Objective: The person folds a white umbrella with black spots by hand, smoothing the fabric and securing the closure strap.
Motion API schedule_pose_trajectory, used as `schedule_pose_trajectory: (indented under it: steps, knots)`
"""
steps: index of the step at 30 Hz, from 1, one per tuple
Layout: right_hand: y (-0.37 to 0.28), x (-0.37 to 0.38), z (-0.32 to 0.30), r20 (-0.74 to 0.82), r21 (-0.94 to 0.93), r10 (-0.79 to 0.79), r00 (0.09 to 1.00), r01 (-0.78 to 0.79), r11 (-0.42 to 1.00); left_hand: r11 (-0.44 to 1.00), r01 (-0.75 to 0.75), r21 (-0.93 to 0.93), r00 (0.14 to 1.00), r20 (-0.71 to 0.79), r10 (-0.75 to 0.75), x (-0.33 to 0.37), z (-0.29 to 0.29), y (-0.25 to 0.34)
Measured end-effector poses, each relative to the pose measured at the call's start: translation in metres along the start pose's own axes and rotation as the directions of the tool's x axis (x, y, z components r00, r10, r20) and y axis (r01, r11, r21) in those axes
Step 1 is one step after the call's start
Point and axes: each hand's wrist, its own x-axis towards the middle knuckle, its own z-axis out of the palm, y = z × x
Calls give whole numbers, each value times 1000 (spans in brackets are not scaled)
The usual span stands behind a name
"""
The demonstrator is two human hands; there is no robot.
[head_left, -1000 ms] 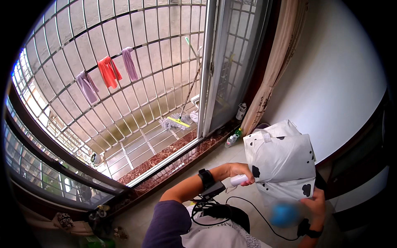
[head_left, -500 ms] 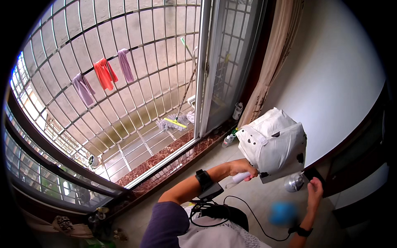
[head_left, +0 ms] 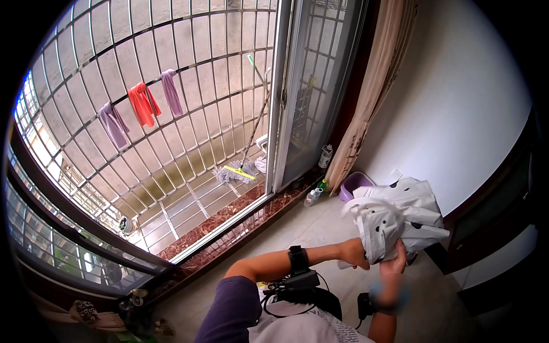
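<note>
Spotted white fabric (head_left: 420, 207) has shifted, near edge touching right-hand fingers (head_left: 399, 247).

The fabric (head_left: 409, 220) at the lower right of the frame is white with black spots of different sizes, and the basin (head_left: 350, 186) just above it is purple. At the upper left, the middle cloth (head_left: 143, 104) is orange-red, between pale lilac cloths (head_left: 171, 93). The marble sill (head_left: 211, 227) is mottled reddish brown, the sleeve (head_left: 229, 311) dark purple.
</note>
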Motion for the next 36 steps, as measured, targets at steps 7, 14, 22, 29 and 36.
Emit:
schedule_pose_trajectory:
  steps: [7,14,22,29,36]
  knots:
    - [-13,-12,31,-19,91,136,991,-134,987,708,330,-624,926,359,-115,-13,-8,20]
    - [-44,11,-15,39,-260,-40,998,49,964,602,449,-661,893,338,-296,-18,-12,1]
    - [-94,-4,8,307,-870,-223,925,368,327,646,420,-637,908,305,-288,-26,-18,-11]
    - [-111,-10,-14,204,-863,-42,978,200,464,606,419,-677,908,296,-297,-28,-27,-18]
    - [-96,2,-52,112,-909,-51,992,123,397,651,411,-638,912,277,-303,-29,-30,-6]
